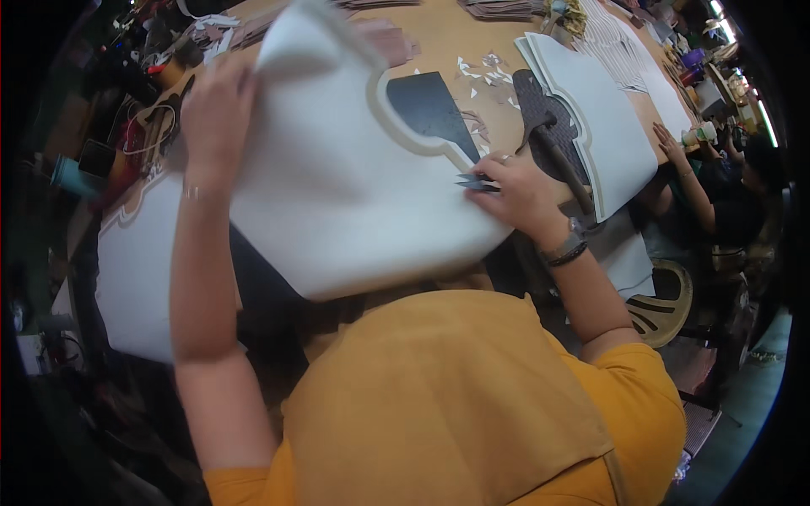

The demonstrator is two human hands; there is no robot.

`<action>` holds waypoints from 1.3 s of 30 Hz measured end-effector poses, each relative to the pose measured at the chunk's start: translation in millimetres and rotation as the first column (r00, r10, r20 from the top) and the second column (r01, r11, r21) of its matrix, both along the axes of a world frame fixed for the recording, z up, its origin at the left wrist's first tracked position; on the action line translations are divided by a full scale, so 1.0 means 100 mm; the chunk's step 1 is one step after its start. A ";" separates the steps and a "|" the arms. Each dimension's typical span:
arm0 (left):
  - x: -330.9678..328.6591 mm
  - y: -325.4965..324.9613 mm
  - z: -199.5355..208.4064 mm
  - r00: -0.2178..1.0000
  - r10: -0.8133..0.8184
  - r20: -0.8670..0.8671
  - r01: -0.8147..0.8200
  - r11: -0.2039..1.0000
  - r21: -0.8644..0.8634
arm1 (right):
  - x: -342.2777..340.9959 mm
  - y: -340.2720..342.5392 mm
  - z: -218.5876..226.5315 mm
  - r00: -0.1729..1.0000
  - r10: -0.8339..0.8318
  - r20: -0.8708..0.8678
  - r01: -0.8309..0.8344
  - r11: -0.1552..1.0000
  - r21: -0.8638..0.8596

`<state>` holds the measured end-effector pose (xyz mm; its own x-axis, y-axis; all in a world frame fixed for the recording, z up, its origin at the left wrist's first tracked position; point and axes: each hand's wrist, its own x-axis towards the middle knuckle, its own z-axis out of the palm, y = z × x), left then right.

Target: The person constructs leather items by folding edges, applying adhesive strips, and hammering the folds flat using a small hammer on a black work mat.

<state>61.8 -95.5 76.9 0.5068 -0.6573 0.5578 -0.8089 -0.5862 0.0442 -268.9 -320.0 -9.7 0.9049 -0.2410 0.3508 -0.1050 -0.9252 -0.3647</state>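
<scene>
A large white sheet (337,202), with a beige band along its curved, notched edge, is lifted partly off the table and bends in front of me. Raised at its far left edge, my left hand (218,126) has its fingers closed on the sheet, and the lifted corner there is blurred. On the right side, my right hand (521,192) lies against the sheet near the end of the beige band. It is closed around scissors (477,183), whose grey pointed blades stick out to the left; their handles are hidden in the palm.
A hammer (557,152) lies on a dark mat (531,97), beside stacked white pieces (591,110) with beige edges. White triangular offcuts (489,72) are scattered beyond a black board (430,105). Another white piece (139,270) hangs at left. A co-worker's hand (671,145) rests at the right edge.
</scene>
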 end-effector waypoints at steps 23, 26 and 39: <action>-1.86 0.62 -1.13 0.738 -0.381 -0.558 0.554 0.814 0.177 | 0.91 -0.23 0.25 0.621 0.407 -0.670 0.403 0.568 0.718; -1.84 0.62 -1.14 0.749 -0.404 -0.526 0.555 0.816 0.164 | 1.02 -0.19 0.29 0.585 0.403 -0.704 0.464 0.545 0.698; -1.82 0.63 -1.16 0.762 -0.426 -0.488 0.567 0.802 0.185 | 1.12 -0.12 0.16 0.598 0.483 -0.640 0.433 0.477 0.765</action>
